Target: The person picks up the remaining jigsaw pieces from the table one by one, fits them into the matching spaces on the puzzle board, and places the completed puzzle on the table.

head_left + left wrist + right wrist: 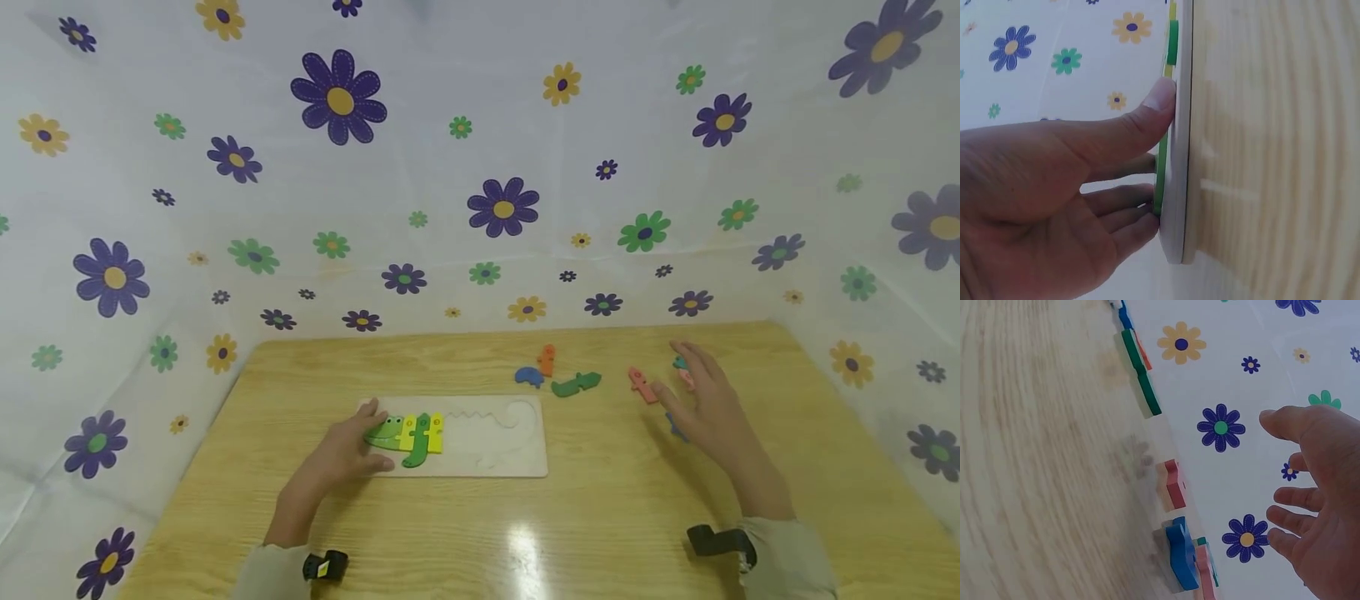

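My left hand [347,446] rests at the left end of a pale wooden puzzle board [491,467], fingers and thumb spread over a green crocodile head piece [386,433]. In the left wrist view the thumb presses near the board's edge while the other fingertips touch the green piece. Yellow pieces [436,435] and a green leg piece [417,446] lie in the recess beside the head. Over the right side of the table hovers my right hand [705,417], fingers apart, holding nothing. Below it are a pink piece [686,379], a blue piece [1182,556] and a teal piece [680,362]. A red-pink piece [641,385] lies just left.
Beyond the board's right end lie an orange piece [547,360], a blue curved piece [529,377] and a dark green piece [576,384]. A flower-patterned white curtain [420,167] surrounds the wooden table [420,542] at the back and sides.
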Demonstrator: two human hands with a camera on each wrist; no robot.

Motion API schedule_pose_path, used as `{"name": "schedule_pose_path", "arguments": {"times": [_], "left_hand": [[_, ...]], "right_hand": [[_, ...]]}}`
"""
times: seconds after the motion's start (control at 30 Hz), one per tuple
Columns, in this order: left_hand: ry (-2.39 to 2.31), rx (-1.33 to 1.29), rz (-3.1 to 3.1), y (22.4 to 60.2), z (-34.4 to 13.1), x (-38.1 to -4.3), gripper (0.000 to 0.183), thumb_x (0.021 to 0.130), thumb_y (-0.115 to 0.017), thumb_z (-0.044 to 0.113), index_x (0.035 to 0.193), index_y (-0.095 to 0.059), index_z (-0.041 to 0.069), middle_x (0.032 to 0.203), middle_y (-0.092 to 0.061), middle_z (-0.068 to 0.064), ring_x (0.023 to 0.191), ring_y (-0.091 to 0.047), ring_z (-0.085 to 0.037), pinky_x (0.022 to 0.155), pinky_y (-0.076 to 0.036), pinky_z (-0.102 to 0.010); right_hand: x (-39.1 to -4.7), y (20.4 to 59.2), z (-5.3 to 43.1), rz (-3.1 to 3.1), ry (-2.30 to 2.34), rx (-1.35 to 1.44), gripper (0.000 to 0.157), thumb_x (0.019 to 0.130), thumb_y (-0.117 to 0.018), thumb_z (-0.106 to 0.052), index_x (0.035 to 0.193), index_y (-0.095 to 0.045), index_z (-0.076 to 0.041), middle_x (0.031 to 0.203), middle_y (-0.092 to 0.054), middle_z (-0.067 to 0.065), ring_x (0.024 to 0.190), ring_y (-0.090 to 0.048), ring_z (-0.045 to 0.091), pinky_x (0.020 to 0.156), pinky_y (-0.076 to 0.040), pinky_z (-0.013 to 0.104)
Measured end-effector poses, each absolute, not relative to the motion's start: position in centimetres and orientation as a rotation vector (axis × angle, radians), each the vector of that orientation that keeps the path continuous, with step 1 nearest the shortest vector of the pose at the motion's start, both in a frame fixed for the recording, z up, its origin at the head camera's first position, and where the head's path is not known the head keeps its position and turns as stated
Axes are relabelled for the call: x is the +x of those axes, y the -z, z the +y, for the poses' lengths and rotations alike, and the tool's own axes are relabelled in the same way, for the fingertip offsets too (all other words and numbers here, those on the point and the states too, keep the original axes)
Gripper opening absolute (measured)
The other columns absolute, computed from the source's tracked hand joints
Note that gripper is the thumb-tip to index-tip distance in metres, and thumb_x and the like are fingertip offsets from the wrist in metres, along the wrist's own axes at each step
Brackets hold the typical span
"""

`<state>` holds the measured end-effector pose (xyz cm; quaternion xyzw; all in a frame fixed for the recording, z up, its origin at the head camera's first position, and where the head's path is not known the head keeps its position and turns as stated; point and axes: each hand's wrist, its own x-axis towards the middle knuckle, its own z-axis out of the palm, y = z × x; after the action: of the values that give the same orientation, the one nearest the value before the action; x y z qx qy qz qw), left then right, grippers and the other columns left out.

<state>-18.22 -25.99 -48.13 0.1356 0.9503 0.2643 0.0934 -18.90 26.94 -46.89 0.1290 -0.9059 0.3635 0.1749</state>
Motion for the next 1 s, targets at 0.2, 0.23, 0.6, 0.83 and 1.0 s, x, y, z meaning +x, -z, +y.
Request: {"name": "schedule_pose_path", "arguments": {"times": [0.2,0.23,0.6,0.83,1.0], "left_hand": [[-0.748,0.365,2.845,47.6,-24.5,-17.6,0.079,0.086,-0.085,0.018,0.149,-0.045,-0.008,0.163,-0.026,-0.028,0.151,-0.022,-0.047,0.121,-0.023,-0.059],[-0.744,0.364,2.851,47.6,-24.4,-17.6,0.078,0.086,-0.084,0.018,0.149,-0.046,-0.008,0.163,-0.026,-0.028,0.151,-0.022,-0.047,0.121,-0.024,-0.059],[-0.798,0.526,2.846,48.2,-23.9,-17.9,0.079,0.085,-0.085,0.02,0.145,-0.047,-0.013,0.162,-0.03,-0.026,0.15,-0.025,-0.046,0.121,-0.024,-0.056],[-0.825,0.485,2.794,48.3,-23.4,-17.8,0.083,0.084,-0.086,0.02,0.148,-0.044,-0.01,0.163,-0.027,-0.023,0.152,-0.023,-0.041,0.122,-0.023,-0.053],[-0.808,0.48,2.787,48.5,-22.7,-17.3,0.083,0.083,-0.087,0.022,0.149,-0.045,-0.008,0.163,-0.028,-0.022,0.152,-0.023,-0.04,0.122,-0.024,-0.053]], "right_hand": [[-19.2,46.8,26.1,-2.604,-0.955,0.367,0.071,0.099,-0.07,-0.021,0.156,-0.035,0.002,0.156,-0.035,0.03,0.137,-0.036,0.057,0.103,-0.032,0.08],[-19.3,46.8,26.0,-2.611,-0.947,0.366,0.07,0.099,-0.07,-0.022,0.155,-0.036,0.002,0.156,-0.035,0.03,0.137,-0.036,0.056,0.103,-0.033,0.08],[-19.7,47.4,25.0,-2.584,-0.895,0.439,0.069,0.097,-0.072,-0.022,0.152,-0.041,0.005,0.153,-0.04,0.03,0.136,-0.04,0.055,0.102,-0.036,0.078],[-20.2,46.9,23.9,-2.617,-0.949,0.449,0.068,0.098,-0.071,-0.023,0.153,-0.04,0.003,0.156,-0.036,0.031,0.141,-0.034,0.055,0.106,-0.033,0.077],[-20.3,47.1,23.0,-2.634,-0.993,0.438,0.069,0.097,-0.072,-0.02,0.154,-0.04,0.001,0.156,-0.036,0.03,0.141,-0.034,0.055,0.106,-0.033,0.078]]}}
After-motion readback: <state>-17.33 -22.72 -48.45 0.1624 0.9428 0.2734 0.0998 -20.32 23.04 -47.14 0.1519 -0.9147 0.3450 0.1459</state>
